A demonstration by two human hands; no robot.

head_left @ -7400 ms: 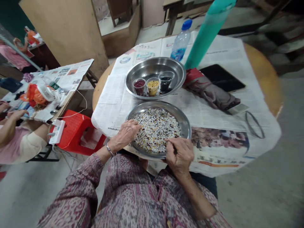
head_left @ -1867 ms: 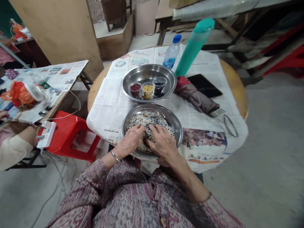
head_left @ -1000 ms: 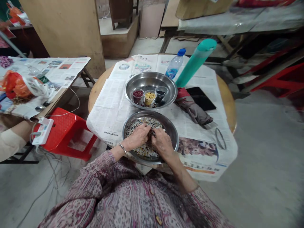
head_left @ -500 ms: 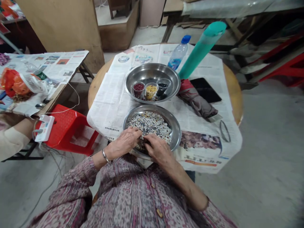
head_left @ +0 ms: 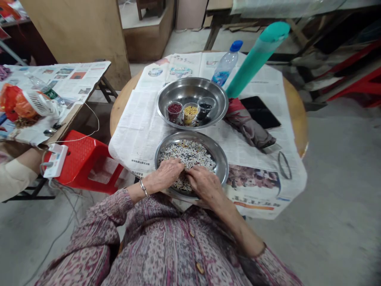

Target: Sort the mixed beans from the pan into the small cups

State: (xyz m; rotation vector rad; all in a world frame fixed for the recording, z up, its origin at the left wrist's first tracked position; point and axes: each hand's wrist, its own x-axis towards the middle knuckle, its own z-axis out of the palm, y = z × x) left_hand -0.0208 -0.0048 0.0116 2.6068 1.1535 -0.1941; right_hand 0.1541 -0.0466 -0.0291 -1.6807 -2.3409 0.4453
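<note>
Steel bowls, two of them, on a round wooden table [head_left: 294, 113] with newspaper [head_left: 133, 119] spread over most of the top, so that's the setup I'm looking at. The near bowl [head_left: 222, 159] is right by the table's near edge, in front of the person, and it's got a loose mix [head_left: 190, 153] of mostly white bits with yellow and dark ones scattered through it. Both hands are in there. The left hand [head_left: 166, 173], the one with the silver bracelet [head_left: 144, 188] on its wrist, is bent over with the fingers partly curled and the tips down at the mix. The right hand [head_left: 205, 182] is just beside it, fingers curled in more, thumb tucked under. Can't tell if either one has a bit pinched, the fingertips are too hidden. Next bowl over, the far bowl [head_left: 190, 85], is toward the table's far edge and has three clear cups at its near side: a red-filled cup [head_left: 174, 109], a yellow-filled cup [head_left: 190, 112] and a black-filled cup [head_left: 205, 108]. Behind it to the right there's a blue-capped bottle [head_left: 225, 67] and a leaning teal tube [head_left: 256, 59]. Toward the right edge, a dark flat tablet-like thing [head_left: 261, 112] and a grey-and-red cloth bundle [head_left: 250, 127].
</note>
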